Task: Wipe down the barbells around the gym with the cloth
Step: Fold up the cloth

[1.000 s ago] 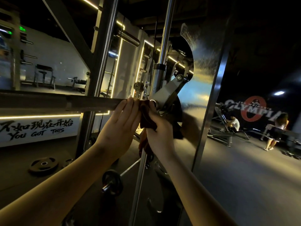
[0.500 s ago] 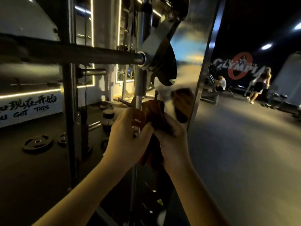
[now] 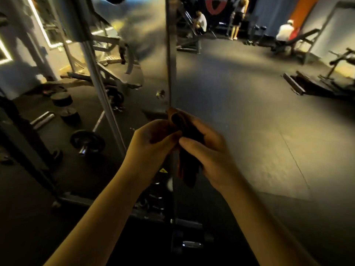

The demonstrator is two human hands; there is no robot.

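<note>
I find the cloth (image 3: 189,150) at frame centre, bunched between both hands. Its long axis is near vertical, with the upper end toward 12 o'clock and the loose tail hanging toward 6. The left hand (image 3: 153,139) curls its fingers round the upper fold. The right hand (image 3: 207,150) pinches the cloth, thumb on top.

A barbell (image 3: 87,140) lies on the floor at 9 o'clock, its shaft running toward 1. The yellow label (image 3: 162,170) below the hands is illegible. The steel upright (image 3: 170,64) edges toward 12, and open floor (image 3: 249,112) spreads from 1 to 4.

The dark rubber floor (image 3: 249,112) carries a loaded barbell (image 3: 87,142) at nine o'clock and loose weight plates (image 3: 61,99) near ten.
</note>
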